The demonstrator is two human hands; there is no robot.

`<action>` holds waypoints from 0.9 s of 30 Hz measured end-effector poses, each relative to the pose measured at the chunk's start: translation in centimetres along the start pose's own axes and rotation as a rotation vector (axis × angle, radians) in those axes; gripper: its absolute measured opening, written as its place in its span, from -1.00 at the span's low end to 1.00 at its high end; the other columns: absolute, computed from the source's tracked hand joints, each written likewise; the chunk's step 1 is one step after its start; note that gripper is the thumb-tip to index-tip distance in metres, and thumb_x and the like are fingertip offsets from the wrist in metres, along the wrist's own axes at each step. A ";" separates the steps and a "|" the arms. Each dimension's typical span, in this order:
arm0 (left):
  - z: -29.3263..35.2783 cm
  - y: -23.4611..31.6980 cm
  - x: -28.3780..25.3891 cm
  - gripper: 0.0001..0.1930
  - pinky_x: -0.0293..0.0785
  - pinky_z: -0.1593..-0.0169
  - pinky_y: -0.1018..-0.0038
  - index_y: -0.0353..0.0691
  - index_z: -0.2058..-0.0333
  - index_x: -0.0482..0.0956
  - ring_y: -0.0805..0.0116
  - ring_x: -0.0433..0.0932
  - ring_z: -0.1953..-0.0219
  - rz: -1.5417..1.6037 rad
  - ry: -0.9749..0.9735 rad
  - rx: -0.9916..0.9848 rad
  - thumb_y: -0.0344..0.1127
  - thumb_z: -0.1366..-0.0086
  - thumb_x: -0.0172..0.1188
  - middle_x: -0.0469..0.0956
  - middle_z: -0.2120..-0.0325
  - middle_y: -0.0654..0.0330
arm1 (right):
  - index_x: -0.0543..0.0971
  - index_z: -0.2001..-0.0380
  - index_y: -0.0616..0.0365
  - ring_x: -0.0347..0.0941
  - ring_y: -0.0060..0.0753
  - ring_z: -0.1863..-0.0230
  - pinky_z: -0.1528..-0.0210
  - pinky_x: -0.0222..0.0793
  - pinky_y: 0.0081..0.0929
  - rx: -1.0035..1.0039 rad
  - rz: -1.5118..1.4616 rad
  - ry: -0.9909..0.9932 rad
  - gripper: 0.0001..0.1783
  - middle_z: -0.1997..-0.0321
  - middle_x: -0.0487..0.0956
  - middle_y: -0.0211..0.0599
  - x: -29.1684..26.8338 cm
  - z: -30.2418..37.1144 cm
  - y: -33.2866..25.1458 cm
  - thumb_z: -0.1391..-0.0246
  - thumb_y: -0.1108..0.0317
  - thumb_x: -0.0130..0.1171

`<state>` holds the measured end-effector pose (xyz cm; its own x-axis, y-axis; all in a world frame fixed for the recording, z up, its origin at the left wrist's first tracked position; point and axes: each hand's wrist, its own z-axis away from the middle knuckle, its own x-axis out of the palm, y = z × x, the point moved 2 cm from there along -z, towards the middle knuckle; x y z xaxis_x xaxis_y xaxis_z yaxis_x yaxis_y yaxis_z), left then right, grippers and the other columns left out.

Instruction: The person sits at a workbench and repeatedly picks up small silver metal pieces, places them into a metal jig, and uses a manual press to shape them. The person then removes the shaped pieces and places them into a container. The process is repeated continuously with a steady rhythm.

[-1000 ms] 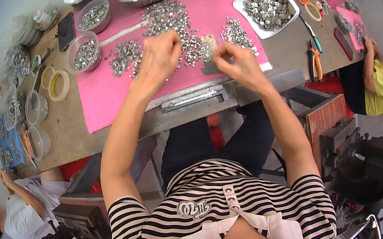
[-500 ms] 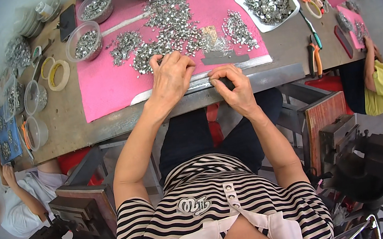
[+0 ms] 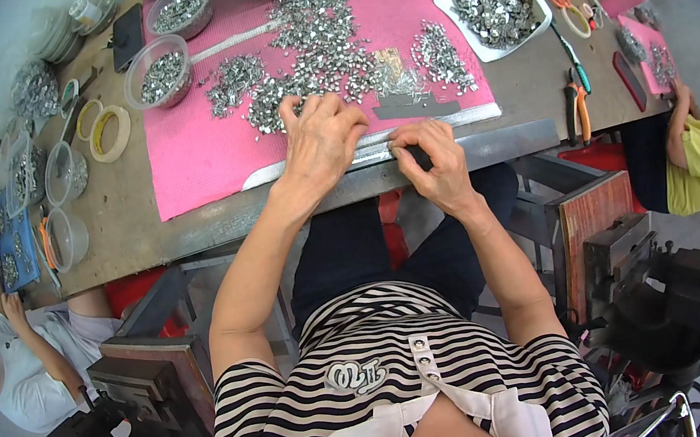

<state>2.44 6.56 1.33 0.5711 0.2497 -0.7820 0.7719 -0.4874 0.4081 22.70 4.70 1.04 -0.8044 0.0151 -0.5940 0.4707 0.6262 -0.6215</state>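
My left hand (image 3: 321, 139) is bent palm-down at the near edge of a heap of small shiny metal pieces (image 3: 326, 67). Its outer finger reaches among the pieces; thumb and forefinger curl together toward the right, their tips hidden. My right hand (image 3: 439, 158) is closed round a dark object (image 3: 419, 156), mostly covered by the fingers, so its kind does not show. Its fingertips rest at a narrow silvery strip (image 3: 372, 154) along the table's front edge. A pink mat (image 3: 195, 165) lies under the heap, with a flat grey bar (image 3: 417, 109) near my right hand.
Clear tubs (image 3: 158, 73) and a white tray (image 3: 493, 11) of metal pieces surround the mat. Tape rolls (image 3: 110, 135) lie left; orange-handled pliers (image 3: 576, 105) lie right. A metal edge (image 3: 503, 141) runs along the front. Two other people work at the sides.
Both hands stay at nearly the same spots, with small finger shifts. The whole view has moved slightly. The person at the left has moved a hand.
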 end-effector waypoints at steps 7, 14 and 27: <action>0.1 -0.3 0.2 -0.94 0.11 -0.17 0.09 -0.06 0.33 0.70 0.28 0.52 0.19 0.067 -0.040 -0.037 -0.31 -0.22 0.37 0.51 0.39 0.27 | 0.52 0.32 0.17 0.54 -0.19 0.23 -0.01 0.34 -0.20 -0.190 0.133 -0.019 -0.77 0.28 0.60 -0.26 -0.3 -0.8 -0.5 0.05 0.59 0.34; -0.4 -0.3 0.3 -0.93 0.11 -0.16 0.07 -0.11 0.34 0.67 0.27 0.52 0.21 0.050 -0.018 -0.035 -0.32 -0.24 0.36 0.52 0.41 0.27 | 0.53 0.27 0.19 0.51 -0.20 0.23 0.00 0.37 -0.20 -0.351 0.223 -0.132 -0.76 0.25 0.56 -0.26 -1.2 -1.9 -0.7 0.05 0.56 0.33; -0.3 -0.6 0.0 -0.91 0.13 -0.19 0.02 -0.11 0.30 0.65 0.24 0.55 0.19 0.072 -0.128 -0.052 -0.32 -0.24 0.36 0.56 0.39 0.25 | 0.61 0.23 0.19 0.58 -0.16 0.14 -0.01 0.38 -0.25 -0.119 0.005 -0.175 -0.79 0.20 0.65 -0.22 -1.7 -1.5 -0.1 -0.02 0.57 0.32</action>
<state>2.03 7.15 1.26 0.5878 0.1048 -0.8022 0.7454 -0.4557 0.4866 23.48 5.73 2.89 -0.7221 -0.1110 -0.6829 0.4201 0.7139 -0.5602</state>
